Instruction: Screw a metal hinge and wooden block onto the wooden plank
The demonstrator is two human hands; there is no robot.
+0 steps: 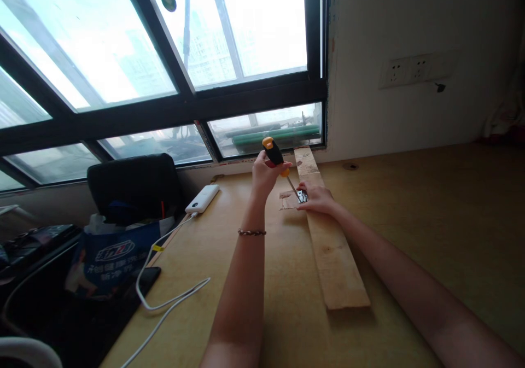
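Observation:
My left hand (268, 172) is closed around the yellow-and-black handle of a screwdriver (273, 150). The screwdriver leans, its shaft running down to the right to a small shiny metal fitting (302, 196). My right hand (320, 198) rests on a long wooden board (334, 258), its thumb and fingers closed about the fitting. Whether the fitting is a hinge I cannot make out. A short, thin piece of wood (289, 200) sticks out to the left of the board, beside the fitting. The screwdriver's tip is too small to see clearly.
The board lies lengthwise on a yellowish wooden table (229, 247). Along the table's left edge are a white power bank (202, 199) and its white cable (143, 280). A blue bag (115, 253) sits on a black chair (133, 182). Windows and a wall socket (408, 70) are behind.

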